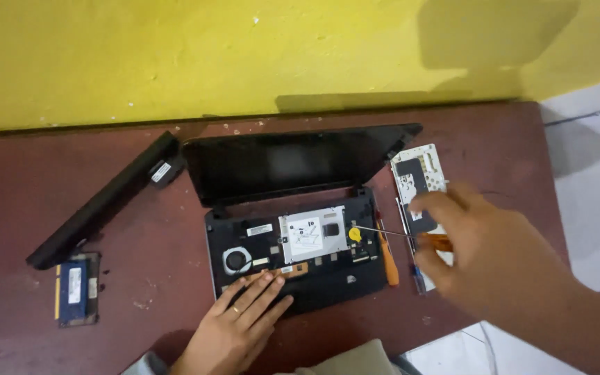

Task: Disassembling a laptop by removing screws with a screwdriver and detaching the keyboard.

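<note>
Resting flat on the front edge of the opened laptop base (296, 253), the left hand (241, 323) lies palm down with its fingers spread and straight, closed on nothing; a ring shows on one finger. The right hand (484, 246) hovers at the right side of the machine with its fingers pinched around a thin screwdriver (390, 232) (its orange handle is mostly hidden in the grip), and the metal shaft reaches left to a small yellow round part (355, 235) on the exposed board. Just left of that part sits a silver metal cover plate (312, 234), and a round cooling fan (236, 260) is at the lower left of the base.

The laptop's dark screen (293, 163) is tilted back toward the yellow wall (244, 48). A second screwdriver with an orange handle (387, 257) lies along the right edge of the base, touching or nearly touching it. Beyond it a white keyboard panel (421, 173) lies face down on the dark red table (140, 236), partly under the right hand.

Well apart on the left lie a long black battery pack (105, 198), set diagonally, and near its lower end a blue memory module (74, 288).
</note>
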